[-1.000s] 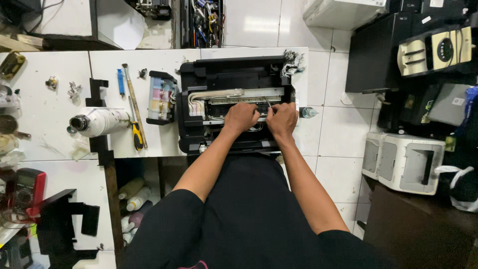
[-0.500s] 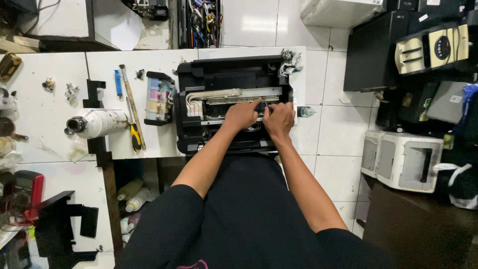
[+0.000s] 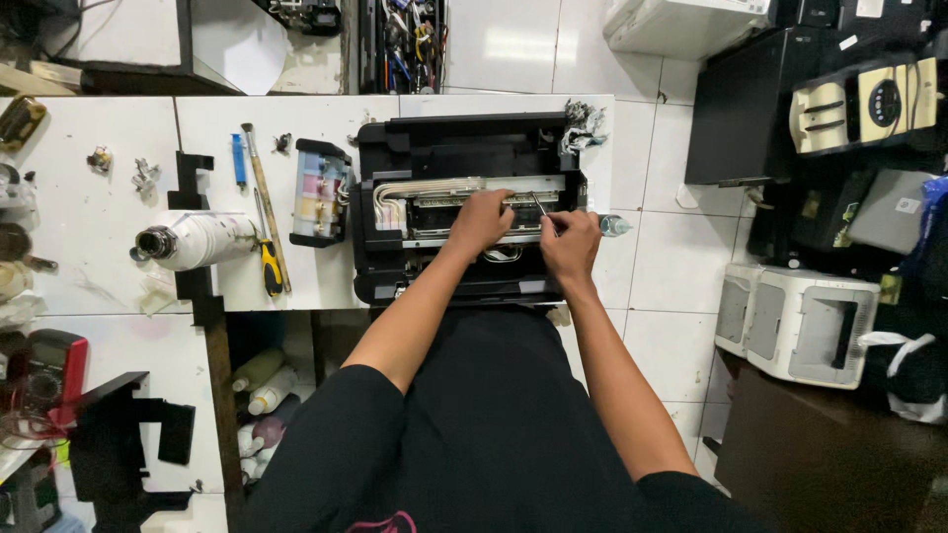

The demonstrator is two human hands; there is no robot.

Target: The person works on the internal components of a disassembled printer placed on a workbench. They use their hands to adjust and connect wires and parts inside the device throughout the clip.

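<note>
Both hands over the opened black printer [image 3: 464,148], which sits on the white worktable [image 3: 89,227] right in front of me, cover off, insides showing. Left hand [image 3: 481,219] rests on the metal rail area in the middle of the printer, fingers curled down onto the parts; can't tell if it grips anything. Right hand [image 3: 570,243] is just right of it, pinched around a thin metal tool [image 3: 541,208] whose tip points up-left into the mechanism. Hands near each other, not touching. White tube bundle [image 3: 415,190] runs along the far-left inside. Ink tank block [image 3: 318,190] stands just left of the printer. Further left on the table: yellow-handled screwdriver [image 3: 268,259], blue pen-like tool [image 3: 238,161], white bottle lying on its side [image 3: 197,241]. Right, on the tiled floor, a white printer [image 3: 795,321].
</note>
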